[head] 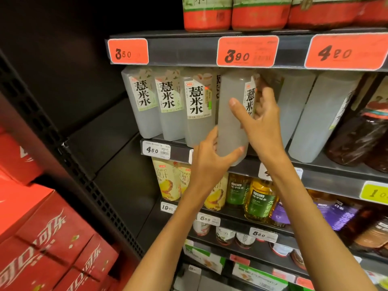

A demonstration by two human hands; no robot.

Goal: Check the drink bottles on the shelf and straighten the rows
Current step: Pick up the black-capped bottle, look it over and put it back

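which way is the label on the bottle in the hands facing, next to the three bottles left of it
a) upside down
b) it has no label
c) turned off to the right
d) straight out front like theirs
c: the held bottle shows mostly bare side, its label turned right, while the three bottles face front.

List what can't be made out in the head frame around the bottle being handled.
- Cap of the milky square plastic bottle held by both hands: head view, hidden behind the dark shelf rail with red price tags.
- Right hand fingers: behind the bottle, blurred.
- White price tag under the bottle: covered by the right forearm.
- Left hand covers the yellow pineapple-juice bottle's label.
- Red-labelled bottles above: tops cut off by the frame edge.
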